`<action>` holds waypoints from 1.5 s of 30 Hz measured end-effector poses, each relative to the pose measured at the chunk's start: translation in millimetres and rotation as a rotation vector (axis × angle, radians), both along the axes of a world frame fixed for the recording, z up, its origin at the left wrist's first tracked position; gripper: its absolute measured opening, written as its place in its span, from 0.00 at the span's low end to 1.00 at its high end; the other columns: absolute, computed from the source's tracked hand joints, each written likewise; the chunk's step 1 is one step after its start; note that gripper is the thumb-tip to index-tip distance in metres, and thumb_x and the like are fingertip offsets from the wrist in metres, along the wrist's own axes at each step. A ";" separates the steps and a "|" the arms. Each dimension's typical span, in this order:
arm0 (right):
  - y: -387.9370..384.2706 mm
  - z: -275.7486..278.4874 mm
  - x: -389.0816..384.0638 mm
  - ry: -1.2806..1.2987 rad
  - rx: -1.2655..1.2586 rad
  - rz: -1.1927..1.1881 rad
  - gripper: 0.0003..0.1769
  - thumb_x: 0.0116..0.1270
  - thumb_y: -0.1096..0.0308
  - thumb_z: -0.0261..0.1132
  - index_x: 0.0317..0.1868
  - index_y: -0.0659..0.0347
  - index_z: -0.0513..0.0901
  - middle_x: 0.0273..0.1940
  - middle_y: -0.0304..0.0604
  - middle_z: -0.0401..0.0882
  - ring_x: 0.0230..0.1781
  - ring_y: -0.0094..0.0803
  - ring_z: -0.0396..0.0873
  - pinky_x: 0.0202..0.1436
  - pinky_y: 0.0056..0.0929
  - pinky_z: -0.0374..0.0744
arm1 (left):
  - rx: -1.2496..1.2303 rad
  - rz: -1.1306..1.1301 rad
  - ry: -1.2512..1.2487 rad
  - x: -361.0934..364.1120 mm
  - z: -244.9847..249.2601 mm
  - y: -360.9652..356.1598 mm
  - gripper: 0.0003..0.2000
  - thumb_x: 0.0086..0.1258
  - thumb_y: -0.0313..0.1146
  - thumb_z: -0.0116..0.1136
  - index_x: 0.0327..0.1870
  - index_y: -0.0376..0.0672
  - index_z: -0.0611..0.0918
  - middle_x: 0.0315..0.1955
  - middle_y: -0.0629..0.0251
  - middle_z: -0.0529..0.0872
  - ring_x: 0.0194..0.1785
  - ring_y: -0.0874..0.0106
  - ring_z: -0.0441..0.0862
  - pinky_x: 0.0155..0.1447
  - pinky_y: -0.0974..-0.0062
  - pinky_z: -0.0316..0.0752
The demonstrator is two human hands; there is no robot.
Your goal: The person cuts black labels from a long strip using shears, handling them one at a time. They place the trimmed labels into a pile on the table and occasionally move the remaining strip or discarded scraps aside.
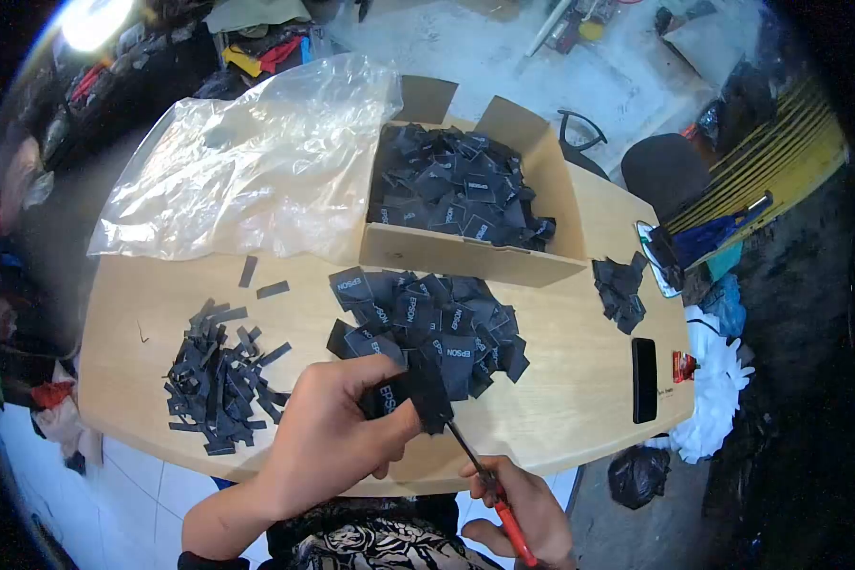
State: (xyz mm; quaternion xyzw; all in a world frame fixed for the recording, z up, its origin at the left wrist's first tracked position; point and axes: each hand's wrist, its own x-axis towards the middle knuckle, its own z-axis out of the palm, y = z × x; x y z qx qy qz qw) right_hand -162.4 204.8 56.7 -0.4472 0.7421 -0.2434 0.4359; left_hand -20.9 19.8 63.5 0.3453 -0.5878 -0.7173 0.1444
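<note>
My left hand (337,418) pinches a black label (427,389) with white EPSON lettering between thumb and fingers, above the table's front edge. In my right hand (527,508) is a pair of red-handled scissors (511,532), seen nearly edge-on. Their thin dark blades point up and left, with the tip at the label's lower right edge. Just beyond my hands lies a loose pile of black EPSON labels (456,323). Left of my left hand, narrow black strips (214,380) lie in a heap, with a few scattered around it.
An open cardboard box (475,261) full of similar labels stands at the back, beside a large clear plastic bag (247,161). On the right side of the table are a small stack of black pieces (619,292), a phone (644,380) and a small red packet (683,367).
</note>
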 end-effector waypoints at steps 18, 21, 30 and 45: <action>-5.6 -0.3 -1.5 -0.177 -0.061 0.024 0.29 0.53 0.62 0.73 0.52 0.58 0.69 0.29 0.37 0.72 0.27 0.26 0.72 0.35 0.25 0.72 | -0.031 0.103 0.085 -6.4 3.5 10.9 0.19 0.63 0.28 0.60 0.53 0.35 0.71 0.27 0.65 0.81 0.18 0.83 0.75 0.20 0.86 0.69; -3.7 -11.1 0.4 -0.244 -0.042 -0.025 0.28 0.55 0.62 0.72 0.52 0.58 0.69 0.29 0.36 0.72 0.26 0.25 0.72 0.33 0.24 0.72 | -0.041 0.040 0.254 -4.2 1.0 12.8 0.21 0.62 0.23 0.54 0.57 0.35 0.68 0.32 0.62 0.81 0.22 0.83 0.76 0.23 0.85 0.70; -14.7 -1.3 1.5 -0.186 -0.030 0.036 0.29 0.55 0.57 0.72 0.52 0.60 0.70 0.29 0.38 0.73 0.27 0.29 0.73 0.35 0.27 0.74 | -0.168 -0.022 0.232 7.4 3.9 7.8 0.31 0.56 0.19 0.49 0.65 0.35 0.60 0.26 0.68 0.78 0.21 0.83 0.74 0.24 0.85 0.69; -22.8 3.9 3.9 -0.169 -0.064 0.053 0.28 0.55 0.55 0.72 0.50 0.60 0.72 0.27 0.38 0.72 0.25 0.28 0.73 0.32 0.25 0.72 | 0.006 -0.183 -0.056 18.2 13.0 -6.1 0.12 0.60 0.24 0.63 0.44 0.35 0.77 0.22 0.66 0.81 0.22 0.81 0.78 0.21 0.84 0.71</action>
